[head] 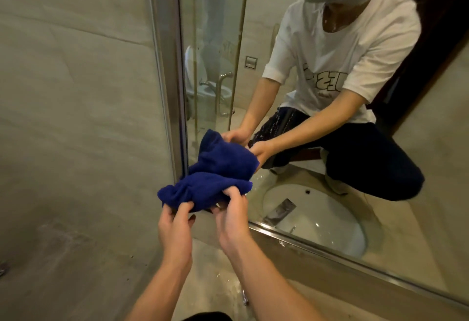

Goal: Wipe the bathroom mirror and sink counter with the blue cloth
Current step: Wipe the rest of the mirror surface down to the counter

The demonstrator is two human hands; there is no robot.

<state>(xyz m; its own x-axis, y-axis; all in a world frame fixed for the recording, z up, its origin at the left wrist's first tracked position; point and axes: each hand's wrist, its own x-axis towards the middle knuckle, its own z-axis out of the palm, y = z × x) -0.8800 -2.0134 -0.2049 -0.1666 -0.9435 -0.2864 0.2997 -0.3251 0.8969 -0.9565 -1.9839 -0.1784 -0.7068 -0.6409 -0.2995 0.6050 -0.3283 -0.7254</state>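
Observation:
The blue cloth [203, 191] is bunched up against the lower left corner of the mirror [317, 67], where its metal frame meets the wall. My left hand [175, 229] pinches the cloth's near left edge. My right hand [232, 216] grips its near right edge. Both hands hold the cloth just above the beige sink counter [210, 265]. The glass doubles the cloth and both hands as a reflection.
The mirror's metal frame [167, 79] runs up the left side and along the bottom edge. A beige tiled wall [76, 92] fills the left. The mirror reflects a white basin, a faucet, a shower door and a crouching person. A chrome fitting [245, 298] sits on the wet counter.

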